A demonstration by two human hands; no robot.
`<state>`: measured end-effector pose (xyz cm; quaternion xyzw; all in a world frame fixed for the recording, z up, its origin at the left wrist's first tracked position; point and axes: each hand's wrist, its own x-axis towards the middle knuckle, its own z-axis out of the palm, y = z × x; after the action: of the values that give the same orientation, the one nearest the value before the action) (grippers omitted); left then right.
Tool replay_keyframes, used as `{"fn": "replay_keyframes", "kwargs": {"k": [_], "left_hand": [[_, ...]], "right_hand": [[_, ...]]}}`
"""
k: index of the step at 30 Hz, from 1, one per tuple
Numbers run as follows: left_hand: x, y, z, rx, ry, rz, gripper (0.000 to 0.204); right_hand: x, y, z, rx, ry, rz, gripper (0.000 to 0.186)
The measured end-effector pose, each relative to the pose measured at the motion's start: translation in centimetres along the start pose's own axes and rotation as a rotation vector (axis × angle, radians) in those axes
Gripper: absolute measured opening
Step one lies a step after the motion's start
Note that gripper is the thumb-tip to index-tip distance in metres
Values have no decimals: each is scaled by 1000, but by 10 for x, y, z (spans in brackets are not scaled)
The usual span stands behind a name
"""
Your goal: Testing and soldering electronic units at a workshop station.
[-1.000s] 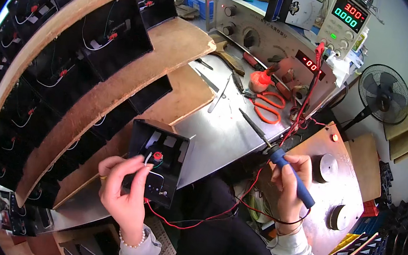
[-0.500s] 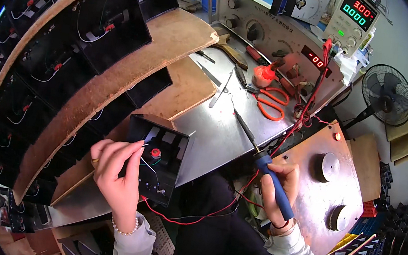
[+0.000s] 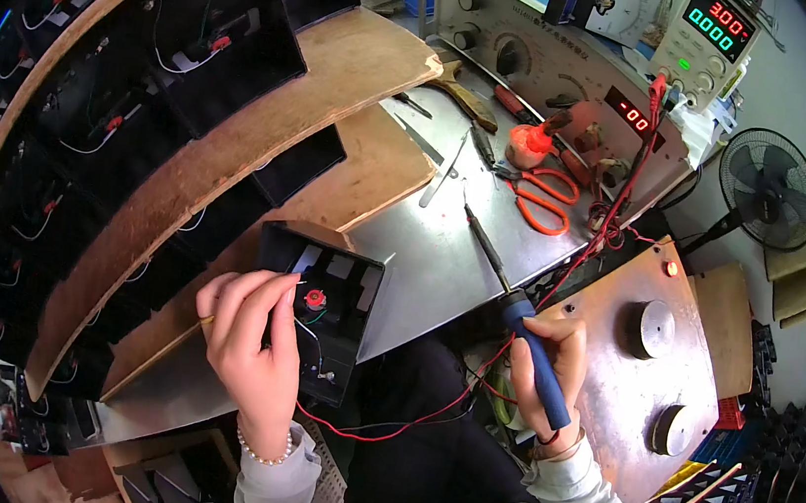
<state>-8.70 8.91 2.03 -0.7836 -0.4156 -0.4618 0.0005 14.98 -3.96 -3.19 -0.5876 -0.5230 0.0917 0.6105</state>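
A black open housing (image 3: 354,286) sits in front of me at the metal bench's near edge, with a red round component (image 3: 315,299), thin wires and pale patches inside. My left hand (image 3: 253,344) is over its left part, thumb and forefinger pinched on a thin white wire (image 3: 304,283); the exact grip is partly hidden. My right hand (image 3: 553,373) is wrapped round the blue handle of a soldering iron (image 3: 538,356), its tip pointing up-left above the bare steel, apart from the housing. Red and black leads run below the housing and behind the iron.
Curved wooden shelves (image 3: 337,45) of black housings fill the left. Behind are orange-handled scissors (image 3: 542,213), tweezers (image 3: 444,175), a red bottle (image 3: 529,147), an instrument (image 3: 507,35) and a power supply (image 3: 705,43). A metal plate with knobs (image 3: 604,404) lies right, a fan (image 3: 764,183) beyond.
My right hand and iron have moved slightly left and down since a second ago. My left hand's pinch has risen to the housing's upper left, by the red component.
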Motion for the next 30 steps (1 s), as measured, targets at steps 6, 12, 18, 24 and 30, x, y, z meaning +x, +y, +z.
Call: {"fn": "replay_keyframes", "kwargs": {"k": [6,12,18,24,30], "left_hand": [[1,4,0,7,-17,-39,11],[10,-6,-7,-21,-109,76,12],[10,-3,-12,-33,-118,44,13],[7,-4,-15,57,-95,38,7],[6,-5,-11,33,-148,43,9]], "right_hand": [[11,0,-3,-109,-55,-182,28],[8,-2,-5,147,-19,89,20],[22,8,-33,1195,204,729,21],[30,6,-51,1623,84,883,20],[38,-34,-53,1306,59,740,20]]}}
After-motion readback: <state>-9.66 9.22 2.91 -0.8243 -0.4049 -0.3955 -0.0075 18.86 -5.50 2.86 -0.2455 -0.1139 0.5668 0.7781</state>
